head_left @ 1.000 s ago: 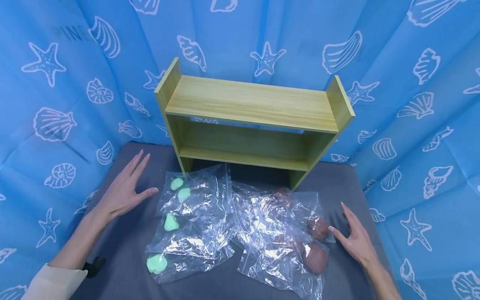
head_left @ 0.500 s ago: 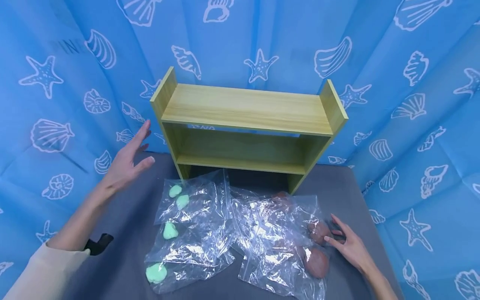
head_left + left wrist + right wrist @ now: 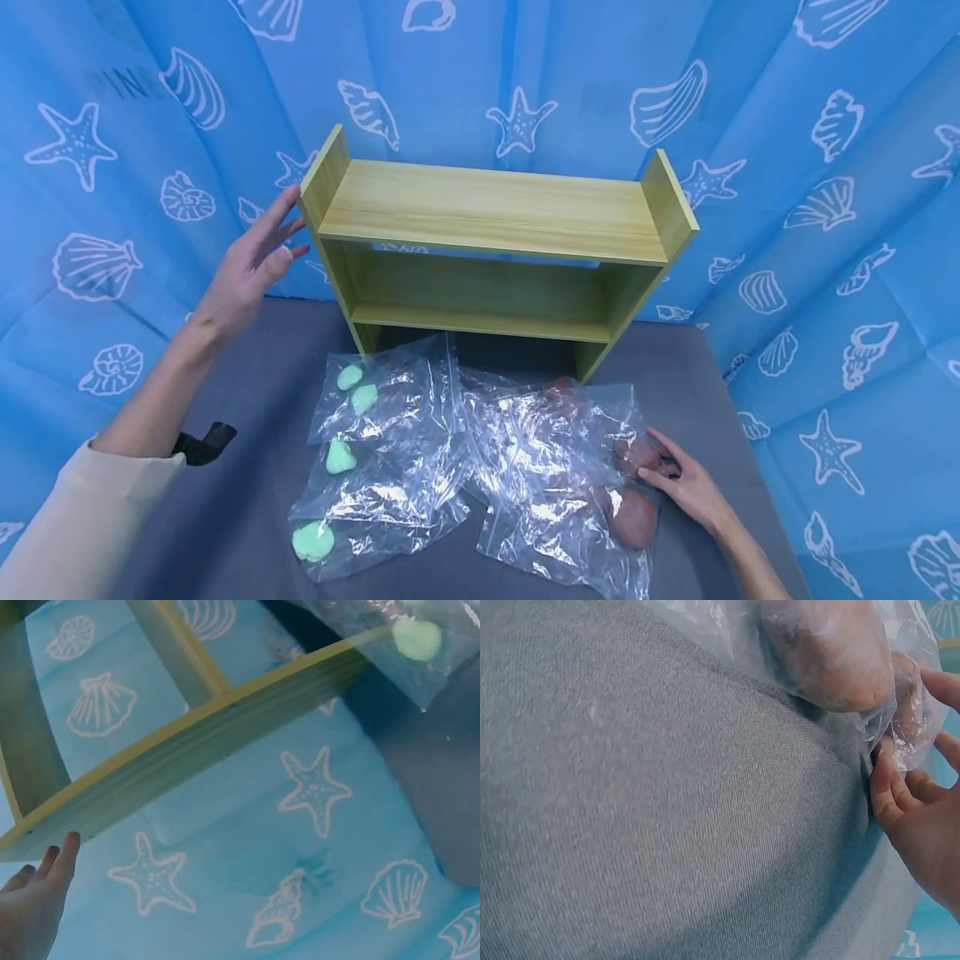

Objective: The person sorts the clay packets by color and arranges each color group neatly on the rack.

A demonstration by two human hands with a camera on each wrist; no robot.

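The left hand (image 3: 251, 271), fingers straight and holding nothing, hovers just beside the wooden shelf's (image 3: 495, 212) left end panel. Near the grey table's (image 3: 247, 500) right edge, the right hand (image 3: 686, 483) touches the clear bag of brown lumps (image 3: 570, 467) with relaxed fingers, gripping nothing.

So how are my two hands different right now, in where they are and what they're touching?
The left hand is raised beside the wooden shelf's left side panel, fingers straight; the right hand lies low on the grey table. The left hand holds nothing, while the right hand's fingertips touch a clear bag of brown lumps. Both are bare.
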